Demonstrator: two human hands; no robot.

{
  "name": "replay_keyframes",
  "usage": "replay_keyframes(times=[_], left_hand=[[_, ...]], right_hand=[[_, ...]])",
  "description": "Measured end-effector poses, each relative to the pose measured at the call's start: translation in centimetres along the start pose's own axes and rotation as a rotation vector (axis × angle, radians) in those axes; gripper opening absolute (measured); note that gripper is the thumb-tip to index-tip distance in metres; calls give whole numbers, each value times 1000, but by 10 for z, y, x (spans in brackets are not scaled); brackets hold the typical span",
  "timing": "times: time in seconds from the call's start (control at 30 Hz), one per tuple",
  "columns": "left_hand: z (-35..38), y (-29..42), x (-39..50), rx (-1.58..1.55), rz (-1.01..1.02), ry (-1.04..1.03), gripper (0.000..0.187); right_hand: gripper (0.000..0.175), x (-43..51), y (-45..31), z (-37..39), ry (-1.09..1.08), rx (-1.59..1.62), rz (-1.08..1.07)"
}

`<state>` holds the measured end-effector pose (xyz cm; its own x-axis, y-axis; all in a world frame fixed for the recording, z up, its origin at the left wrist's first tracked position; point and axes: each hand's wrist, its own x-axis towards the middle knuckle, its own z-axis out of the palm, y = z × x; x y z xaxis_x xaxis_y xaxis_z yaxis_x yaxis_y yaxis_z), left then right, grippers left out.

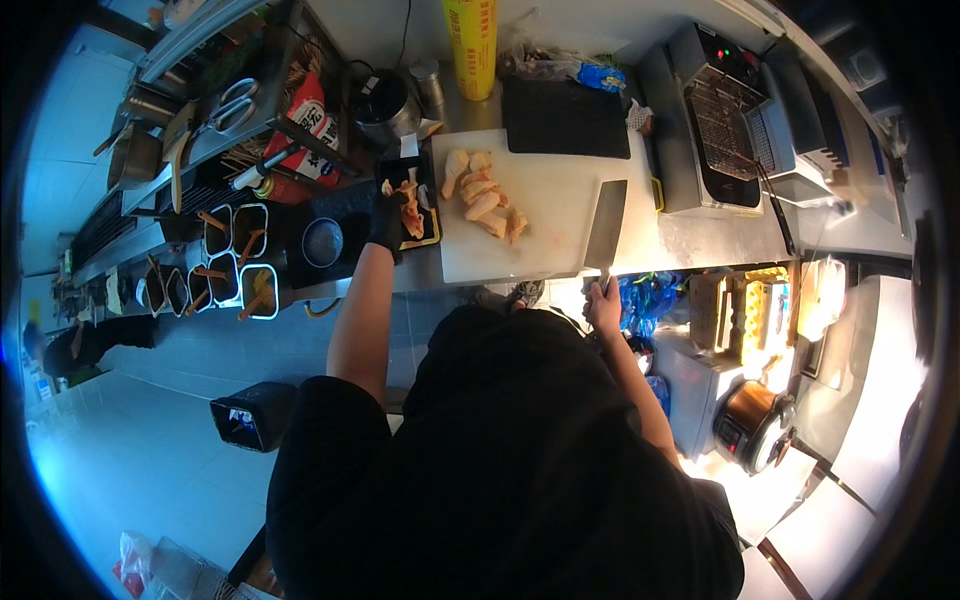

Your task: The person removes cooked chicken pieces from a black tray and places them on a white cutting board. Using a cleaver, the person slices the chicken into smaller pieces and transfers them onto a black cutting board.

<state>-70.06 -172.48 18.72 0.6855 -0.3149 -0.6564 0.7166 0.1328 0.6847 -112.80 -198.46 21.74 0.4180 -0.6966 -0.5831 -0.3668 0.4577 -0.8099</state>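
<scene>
My right hand is bare and grips the handle of a cleaver, its wide blade over the right part of a white cutting board. Cut raw chicken pieces lie grouped on the board's left half. To their left, a black tray contains more raw chicken pieces. My left hand, in a black glove, reaches to the tray's left side. Its fingers are partly hidden, and whether they hold a piece cannot be made out.
A black board and a yellow cling film roll stand behind. At right is a deep fryer. Seasoning containers with spoons and a round bowl sit left. Another person is far left.
</scene>
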Motion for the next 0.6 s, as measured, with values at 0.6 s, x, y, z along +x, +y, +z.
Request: replay_keyframes(times=[0.6], left_hand=[[99,-66,4,806,387,-188,39]], right_hand=[[21,2,2,0,6,44,24]])
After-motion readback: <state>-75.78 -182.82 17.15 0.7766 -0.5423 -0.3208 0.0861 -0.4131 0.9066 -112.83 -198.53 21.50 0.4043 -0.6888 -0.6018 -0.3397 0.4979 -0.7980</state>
